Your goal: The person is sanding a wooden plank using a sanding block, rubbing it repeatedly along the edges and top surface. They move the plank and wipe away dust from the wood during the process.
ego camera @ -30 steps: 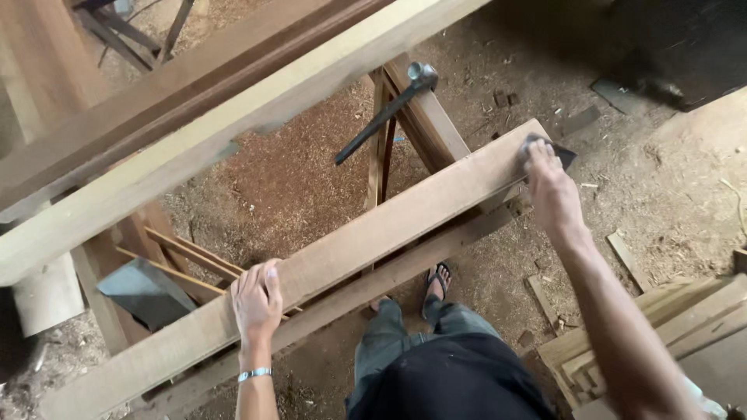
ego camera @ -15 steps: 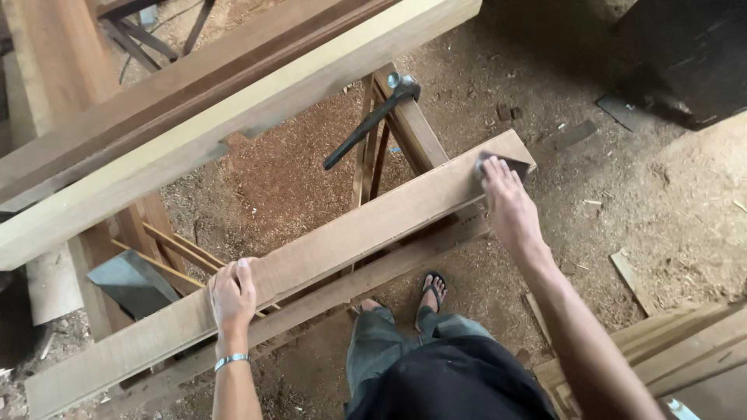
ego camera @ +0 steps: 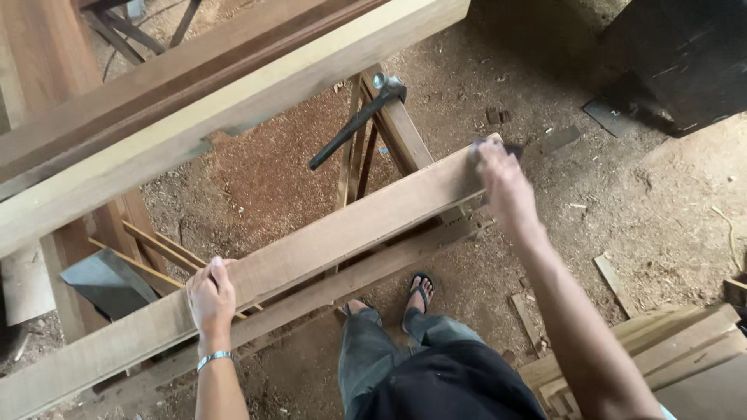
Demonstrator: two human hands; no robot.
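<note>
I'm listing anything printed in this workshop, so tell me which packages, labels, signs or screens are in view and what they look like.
None in view: only bare wooden planks, a hammer, scrap wood and a sawdust-covered floor, with no package, label, sign or screen.

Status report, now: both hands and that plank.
Left hand gripping plank edge. Right hand pressing dark sanding pad at plank's far end. Hammer resting on sawhorse beyond, clear.

No packages, no labels, no signs, no screens here. Only wood, dirt floor and two bare hands show.
</note>
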